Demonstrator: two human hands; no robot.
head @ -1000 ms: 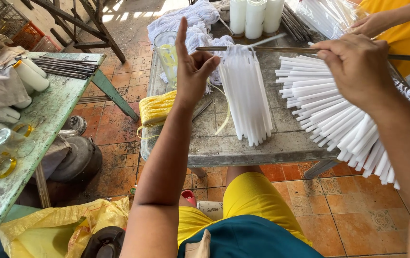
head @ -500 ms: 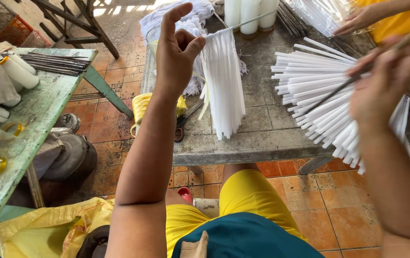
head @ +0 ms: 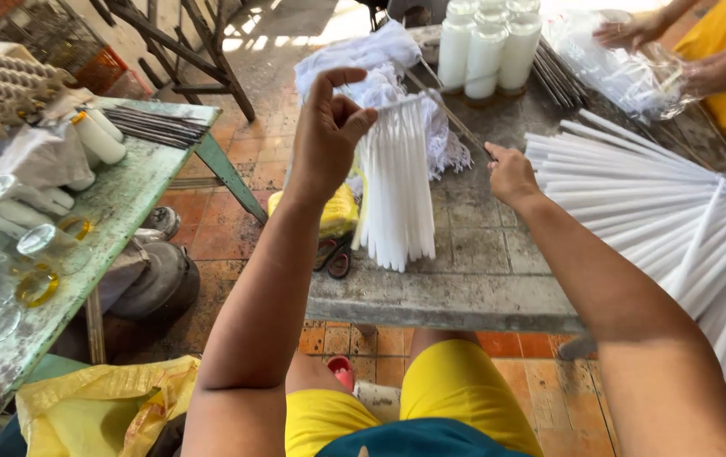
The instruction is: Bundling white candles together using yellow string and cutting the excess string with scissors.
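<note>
Fan of white candles (head: pixel 659 211) cut off at right picture edge, past the table's (head: pixel 481 279) right edge. Co-worker's hands (head: pixel 634 32) at far right corner cropped by top edge, blurred behind clear plastic. Wicks pinched in left hand (head: pixel 329 135) too thin to make out. Right hand's (head: pixel 511 173) fingertips hidden.

The right hand (head: pixel 511 173) has come down from the fanned white wax candles (head: pixel 634 203) onto the grey concrete bench (head: pixel 481 271), gripping the thin metal rod (head: pixel 452 118).
</note>
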